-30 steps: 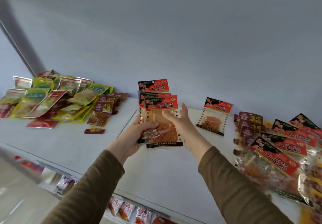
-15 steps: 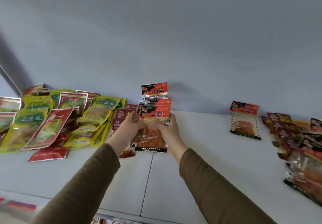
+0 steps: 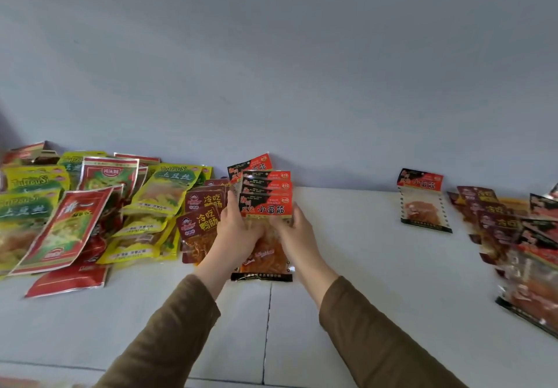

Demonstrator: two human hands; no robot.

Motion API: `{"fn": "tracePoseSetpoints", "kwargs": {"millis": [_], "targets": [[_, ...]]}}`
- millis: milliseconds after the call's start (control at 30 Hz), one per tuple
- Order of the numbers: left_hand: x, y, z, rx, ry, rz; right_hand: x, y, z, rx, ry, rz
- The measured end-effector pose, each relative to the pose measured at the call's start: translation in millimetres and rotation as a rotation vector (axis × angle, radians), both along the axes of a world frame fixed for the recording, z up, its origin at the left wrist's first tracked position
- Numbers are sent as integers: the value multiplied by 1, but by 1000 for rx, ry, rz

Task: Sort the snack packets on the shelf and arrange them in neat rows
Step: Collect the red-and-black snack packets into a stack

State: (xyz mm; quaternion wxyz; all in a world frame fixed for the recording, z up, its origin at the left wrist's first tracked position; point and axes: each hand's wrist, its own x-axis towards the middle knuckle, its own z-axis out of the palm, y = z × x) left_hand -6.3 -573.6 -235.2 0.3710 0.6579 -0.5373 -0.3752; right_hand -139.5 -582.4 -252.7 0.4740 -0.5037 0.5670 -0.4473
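Crowding the held stack (image 3: pixel 267 203): maroon packets (image 3: pixel 201 221), leftward.

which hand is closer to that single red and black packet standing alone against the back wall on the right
Right. The right hand holds the stack's near side, well left of the lone packet; the left hand sits farther left.

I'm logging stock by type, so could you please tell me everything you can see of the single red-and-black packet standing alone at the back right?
The lone packet has a red-and-black header with Chinese lettering above a clear, glossy plastic body showing orange-red snack, edged by dotted side strips and a dark bottom band. It looks sealed, leaning upright against the pale back wall, its base on the white shelf. Neither hand touches it.
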Motion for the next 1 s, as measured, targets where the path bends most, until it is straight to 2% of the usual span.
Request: {"fn": "tracePoseSetpoints", "kwargs": {"millis": [100, 300, 533, 667, 767, 867, 1000], "targets": [[-2, 2, -1, -33, -99, 1, 0, 3, 1, 1, -30, -11], [3, 4, -1, -44, -41, 1, 4, 8, -1, -25, -30, 54], [1, 16, 5, -150, -232, 48, -23, 18, 7, 31, 18, 85], [-20, 20, 16, -332, -378, 56, -56, 24, 15, -31, 50, 1], [-53, 18, 25, -410, -414, -20, -97, 30, 23, -111, 85, -85], [-93, 16, 30, -414, -345, -146, -142, 35, 29, -174, 159, -168], [-152, 13, 27, -389, -350, -260, -201, 43, 38, -214, 309, -208]]}}
